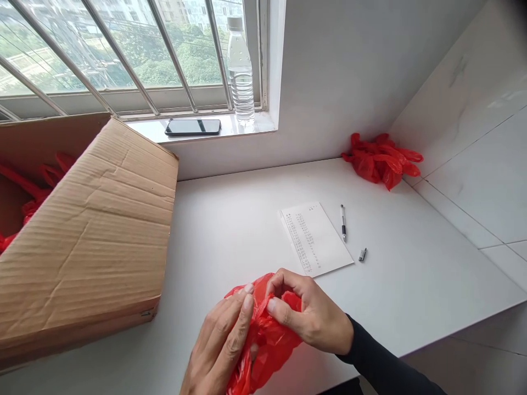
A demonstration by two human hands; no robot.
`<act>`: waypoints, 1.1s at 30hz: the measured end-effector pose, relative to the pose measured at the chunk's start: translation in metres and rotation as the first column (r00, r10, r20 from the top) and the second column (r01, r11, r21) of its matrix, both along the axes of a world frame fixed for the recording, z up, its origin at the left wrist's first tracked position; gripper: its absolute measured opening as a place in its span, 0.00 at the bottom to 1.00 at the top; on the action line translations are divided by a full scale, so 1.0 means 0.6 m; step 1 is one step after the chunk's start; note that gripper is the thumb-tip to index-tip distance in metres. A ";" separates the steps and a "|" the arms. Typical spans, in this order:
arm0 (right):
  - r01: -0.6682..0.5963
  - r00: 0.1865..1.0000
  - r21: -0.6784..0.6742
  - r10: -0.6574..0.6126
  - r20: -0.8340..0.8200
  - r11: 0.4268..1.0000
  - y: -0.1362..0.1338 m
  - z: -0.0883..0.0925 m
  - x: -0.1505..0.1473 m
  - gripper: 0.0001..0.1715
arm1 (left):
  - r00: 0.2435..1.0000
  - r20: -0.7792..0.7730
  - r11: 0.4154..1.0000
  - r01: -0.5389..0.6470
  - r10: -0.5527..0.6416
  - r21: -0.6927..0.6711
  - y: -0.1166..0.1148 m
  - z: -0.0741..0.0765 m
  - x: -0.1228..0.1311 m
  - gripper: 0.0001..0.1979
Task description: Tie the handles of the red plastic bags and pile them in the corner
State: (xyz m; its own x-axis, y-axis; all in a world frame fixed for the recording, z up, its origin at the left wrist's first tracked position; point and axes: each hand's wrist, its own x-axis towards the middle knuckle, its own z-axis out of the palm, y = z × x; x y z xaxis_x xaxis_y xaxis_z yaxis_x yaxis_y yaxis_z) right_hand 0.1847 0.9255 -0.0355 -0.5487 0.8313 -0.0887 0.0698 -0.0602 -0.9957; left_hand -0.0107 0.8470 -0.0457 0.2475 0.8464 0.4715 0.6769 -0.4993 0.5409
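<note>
A crumpled red plastic bag (pixel 275 343) is between my two hands, near the front edge of the white table. My left hand (pixel 224 334) grips the bag from the left, its fingers laid along the plastic and the thumb mostly hidden behind it. With thumb and forefinger, my right hand (pixel 307 312) pinches a gathered part of the bag at its upper right. Whatever may be inside the bag cannot be made out.
At left stands an open cardboard box (pixel 107 230) with red bags inside. A written sheet (pixel 317 238), a pen (pixel 343 224) and its cap (pixel 362 254) lie on the table (pixel 222 219). Another red bag (pixel 381 159) sits in the corner; a phone (pixel 192 127) and bottle (pixel 241 77) are on the sill.
</note>
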 end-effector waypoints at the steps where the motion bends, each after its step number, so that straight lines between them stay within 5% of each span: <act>1: 0.014 1.000 0.007 -0.014 0.014 1.000 0.000 -0.001 0.001 0.02 | 1.000 -0.011 1.000 0.009 -0.009 0.002 -0.001 -0.002 -0.002 0.32; 8: 0.084 0.996 -0.010 -0.084 0.023 0.996 0.006 -0.011 0.012 0.04 | 0.997 0.005 0.997 -0.075 0.075 0.000 -0.016 -0.017 -0.012 0.30; 33: 0.108 0.994 -0.060 -0.107 0.014 0.992 0.006 -0.029 0.019 0.05 | 0.996 -0.031 0.997 -0.080 0.080 0.015 -0.021 -0.032 -0.022 0.32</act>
State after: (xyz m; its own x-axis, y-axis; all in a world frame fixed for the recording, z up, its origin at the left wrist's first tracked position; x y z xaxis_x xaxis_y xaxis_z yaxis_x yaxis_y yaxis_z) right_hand 0.1964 0.9291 -0.0528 -0.4555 0.8782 -0.1458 0.0701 -0.1279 -0.9893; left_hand -0.0241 0.8346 -0.0652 0.1942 0.8576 0.4763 0.7318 -0.4500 0.5118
